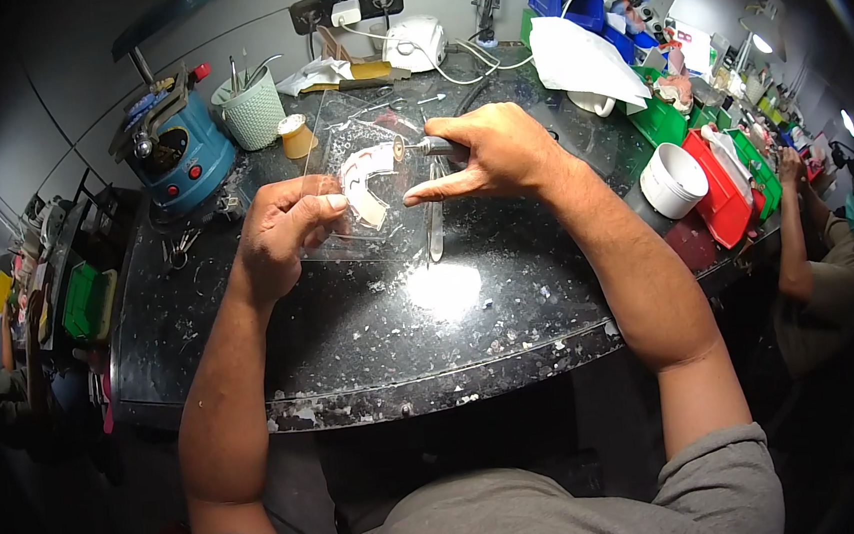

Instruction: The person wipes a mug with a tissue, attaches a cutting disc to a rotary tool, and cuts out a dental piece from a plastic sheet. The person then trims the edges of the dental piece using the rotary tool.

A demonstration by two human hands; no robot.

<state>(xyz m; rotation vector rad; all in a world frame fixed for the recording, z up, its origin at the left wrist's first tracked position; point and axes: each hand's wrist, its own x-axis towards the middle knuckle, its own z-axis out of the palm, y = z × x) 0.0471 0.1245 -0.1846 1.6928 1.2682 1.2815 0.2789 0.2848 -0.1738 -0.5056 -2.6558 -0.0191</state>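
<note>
A dark, speckled workbench (353, 343) spans the middle of the frame. Above it, the right hand (508, 145) grasps a rotary tool (450, 151); the left hand (281, 226) pinches a pale arch-shaped piece (370, 209), upper centre. The arch opens rightward, its long axis roughly vertical. The tool's round tip (399, 149) meets its upper end, apparently trimming, which calls for a steady pinch.
</note>
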